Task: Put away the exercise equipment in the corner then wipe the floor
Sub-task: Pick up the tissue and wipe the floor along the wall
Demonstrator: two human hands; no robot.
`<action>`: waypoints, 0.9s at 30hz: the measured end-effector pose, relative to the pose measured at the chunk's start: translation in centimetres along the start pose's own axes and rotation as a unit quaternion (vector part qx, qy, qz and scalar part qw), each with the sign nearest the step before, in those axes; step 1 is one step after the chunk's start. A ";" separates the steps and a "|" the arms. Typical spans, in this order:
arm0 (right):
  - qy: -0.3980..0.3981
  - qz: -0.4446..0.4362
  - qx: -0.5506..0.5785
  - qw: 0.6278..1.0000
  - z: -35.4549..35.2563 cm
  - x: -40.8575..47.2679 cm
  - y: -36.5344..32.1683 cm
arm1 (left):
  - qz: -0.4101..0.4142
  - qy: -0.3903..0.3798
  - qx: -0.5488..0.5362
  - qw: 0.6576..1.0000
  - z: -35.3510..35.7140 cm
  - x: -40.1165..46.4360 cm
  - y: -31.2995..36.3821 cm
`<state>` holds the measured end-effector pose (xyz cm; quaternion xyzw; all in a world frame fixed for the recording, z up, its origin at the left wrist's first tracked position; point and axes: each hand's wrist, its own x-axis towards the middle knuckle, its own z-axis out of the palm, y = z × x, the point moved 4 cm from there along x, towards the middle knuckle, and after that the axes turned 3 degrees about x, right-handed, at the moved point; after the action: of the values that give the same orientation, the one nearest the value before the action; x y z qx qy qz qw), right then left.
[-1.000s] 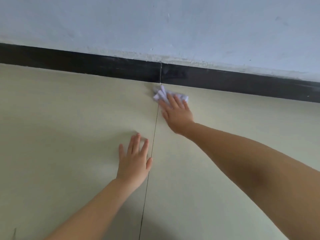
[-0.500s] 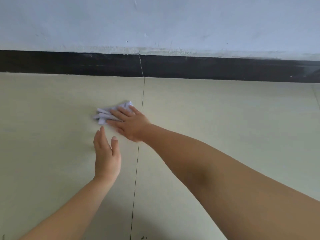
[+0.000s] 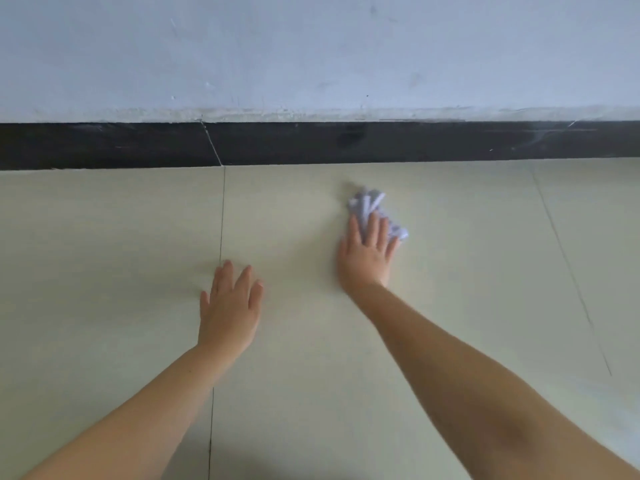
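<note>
A crumpled white cloth [image 3: 367, 205] lies on the pale cream floor tiles [image 3: 104, 254], a short way in front of the black skirting. My right hand [image 3: 367, 256] presses flat on the cloth with straight fingers, and the cloth pokes out beyond the fingertips and to their right. My left hand [image 3: 230, 308] lies flat on the tile with fingers spread, just right of a tile joint and holding nothing. No exercise equipment is in view.
A black skirting board [image 3: 346, 143] runs across the view at the foot of a pale grey-blue wall [image 3: 311, 53]. Thin tile joints [image 3: 221, 216] run toward me at the left and far right.
My right hand has swept the cloth from left of the tile joint over to its right, farther from my left hand. My left hand now lies flat with fingers spread.
</note>
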<state>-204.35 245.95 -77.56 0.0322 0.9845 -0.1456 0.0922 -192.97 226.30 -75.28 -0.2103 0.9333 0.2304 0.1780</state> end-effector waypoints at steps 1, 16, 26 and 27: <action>0.000 -0.095 -0.010 0.995 1.7 -3.0 -3.8 | 0.011 0.034 -0.017 0.999 -0.4 -0.2 -0.5; -0.002 0.255 0.045 0.966 -8.0 0.1 19.3 | 0.007 -0.047 0.156 0.987 1.5 -0.2 1.6; -0.202 -0.300 -0.094 0.928 3.3 -19.7 -1.1 | 0.027 -0.006 0.036 0.999 2.2 0.6 4.3; -0.176 -0.313 -0.106 0.927 2.9 -20.1 0.7 | 0.006 -0.007 0.038 0.999 2.3 0.4 4.8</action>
<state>-184.03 245.05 -76.70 -0.3140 0.9220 -0.0656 0.2168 -195.01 231.21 -75.67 -0.1959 0.9413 0.1978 0.1908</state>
